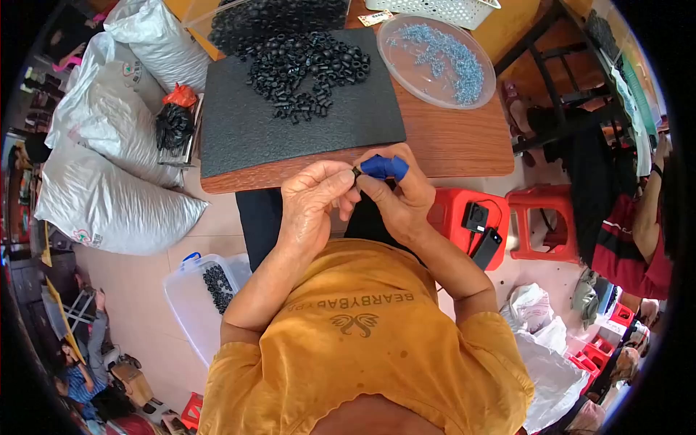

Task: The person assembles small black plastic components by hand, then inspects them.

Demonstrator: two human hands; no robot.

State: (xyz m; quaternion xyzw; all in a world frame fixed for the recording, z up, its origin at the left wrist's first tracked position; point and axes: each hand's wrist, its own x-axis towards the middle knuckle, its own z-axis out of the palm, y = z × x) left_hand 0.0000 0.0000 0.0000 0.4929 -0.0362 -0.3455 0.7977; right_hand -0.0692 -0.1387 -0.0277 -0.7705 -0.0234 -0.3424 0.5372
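Note:
My left hand (315, 190) and my right hand (401, 190) meet just in front of the table edge. Between the fingertips of both is a small black part (356, 172), mostly hidden by the fingers. A blue wrapping (384, 167) covers a finger of my right hand. Beyond my hands, a heap of small black ring-like parts (308, 72) lies on a dark grey mat (239, 138). A round translucent lid (435, 90) to the right of the mat carries many tiny light-blue pieces (467, 69).
A clear bin (279, 22) of black parts and a white basket (464, 11) stand at the back. White sacks (109, 196) line the left. Beside my left elbow is a plastic tub (185, 304); red stools (540, 225) stand right, one bearing a phone (486, 246). Other people sit around.

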